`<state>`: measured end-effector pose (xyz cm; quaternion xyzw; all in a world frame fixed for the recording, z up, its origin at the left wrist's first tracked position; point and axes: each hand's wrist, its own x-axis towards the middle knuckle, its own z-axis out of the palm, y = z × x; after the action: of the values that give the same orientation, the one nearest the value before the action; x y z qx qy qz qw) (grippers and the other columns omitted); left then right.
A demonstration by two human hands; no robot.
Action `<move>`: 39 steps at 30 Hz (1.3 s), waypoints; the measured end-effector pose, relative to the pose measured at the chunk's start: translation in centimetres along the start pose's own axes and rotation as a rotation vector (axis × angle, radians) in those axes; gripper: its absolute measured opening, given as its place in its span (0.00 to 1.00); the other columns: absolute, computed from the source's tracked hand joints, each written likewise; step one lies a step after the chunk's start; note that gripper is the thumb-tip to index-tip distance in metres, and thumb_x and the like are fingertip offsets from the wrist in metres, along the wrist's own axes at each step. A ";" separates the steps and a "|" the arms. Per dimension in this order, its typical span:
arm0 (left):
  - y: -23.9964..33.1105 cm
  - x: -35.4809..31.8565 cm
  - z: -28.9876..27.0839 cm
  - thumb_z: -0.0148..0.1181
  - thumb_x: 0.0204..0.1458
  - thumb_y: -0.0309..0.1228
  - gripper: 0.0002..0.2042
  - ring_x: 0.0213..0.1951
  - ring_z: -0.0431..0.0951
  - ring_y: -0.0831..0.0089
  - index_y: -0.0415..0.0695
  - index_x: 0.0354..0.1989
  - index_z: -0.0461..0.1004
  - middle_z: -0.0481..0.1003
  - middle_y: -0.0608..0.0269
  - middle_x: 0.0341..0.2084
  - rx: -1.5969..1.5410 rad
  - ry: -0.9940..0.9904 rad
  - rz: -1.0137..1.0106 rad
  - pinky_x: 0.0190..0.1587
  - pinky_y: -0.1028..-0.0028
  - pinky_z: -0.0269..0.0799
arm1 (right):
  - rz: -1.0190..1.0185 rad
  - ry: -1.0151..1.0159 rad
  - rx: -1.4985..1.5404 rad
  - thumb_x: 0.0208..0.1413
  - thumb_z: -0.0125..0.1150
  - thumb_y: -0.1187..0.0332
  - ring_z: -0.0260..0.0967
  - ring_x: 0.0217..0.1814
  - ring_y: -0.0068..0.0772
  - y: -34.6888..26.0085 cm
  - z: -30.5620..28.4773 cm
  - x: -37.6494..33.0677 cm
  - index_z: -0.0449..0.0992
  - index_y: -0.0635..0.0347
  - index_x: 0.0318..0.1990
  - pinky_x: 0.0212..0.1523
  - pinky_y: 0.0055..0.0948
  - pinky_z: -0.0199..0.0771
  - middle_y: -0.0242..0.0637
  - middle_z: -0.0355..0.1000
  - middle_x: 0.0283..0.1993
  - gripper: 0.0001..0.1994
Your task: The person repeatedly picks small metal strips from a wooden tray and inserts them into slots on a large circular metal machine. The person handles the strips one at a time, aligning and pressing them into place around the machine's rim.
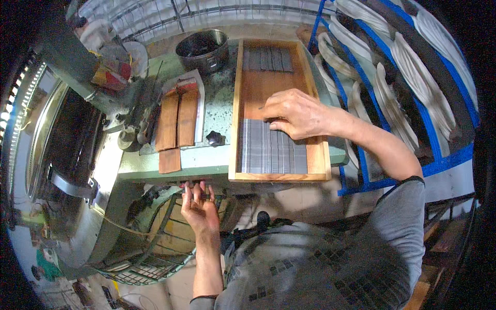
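Observation:
A long shallow wooden tray lies on the green machine table, with thin grey strips packed side by side in its near end and more grey strips at its far end. My right hand is over the tray, its fingers pinched together at the far edge of the near strips. A small dark tip shows at the fingertips, too little to name. At the table's front edge, my left hand is raised palm up with its fingers apart, close to the underside. It holds nothing that I can see.
Brown wooden blocks and a black star knob sit left of the tray. Behind them stands a dark metal pot. A large machine wheel is at left. A blue rack with whitish cloth bundles stands at right.

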<state>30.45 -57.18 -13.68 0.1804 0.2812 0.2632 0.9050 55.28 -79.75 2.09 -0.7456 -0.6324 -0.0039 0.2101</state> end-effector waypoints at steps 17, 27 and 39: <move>1.1 -3.6 1.2 0.58 0.62 0.26 0.15 0.53 0.77 0.68 0.44 0.56 0.67 0.75 0.56 0.55 0.426 -0.055 0.218 0.54 0.70 0.73 | -0.030 -0.099 -0.107 0.45 0.63 0.73 0.73 0.37 0.54 -0.7 -0.9 1.0 0.77 0.71 0.39 0.40 0.46 0.74 0.50 0.73 0.32 0.13; 2.3 -6.1 13.8 0.58 0.59 0.21 0.17 0.55 0.77 0.55 0.33 0.56 0.66 0.74 0.42 0.52 0.598 -0.525 0.513 0.58 0.62 0.75 | 0.049 0.173 -0.057 0.44 0.64 0.68 0.73 0.33 0.55 -0.5 -1.1 -0.2 0.78 0.69 0.32 0.36 0.45 0.74 0.52 0.73 0.29 0.11; -2.6 -1.4 22.3 0.60 0.57 0.19 0.21 0.42 0.82 0.71 0.43 0.57 0.62 0.79 0.49 0.49 0.328 -0.533 0.207 0.36 0.74 0.80 | -0.090 0.537 -0.305 0.45 0.66 0.72 0.73 0.37 0.46 -6.8 -2.0 2.2 0.75 0.66 0.33 0.38 0.39 0.76 0.43 0.74 0.35 0.09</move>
<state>43.87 -64.06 2.97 0.4139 0.0533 0.2485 0.8741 49.76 -77.54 6.58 -0.7121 -0.5787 -0.3049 0.2551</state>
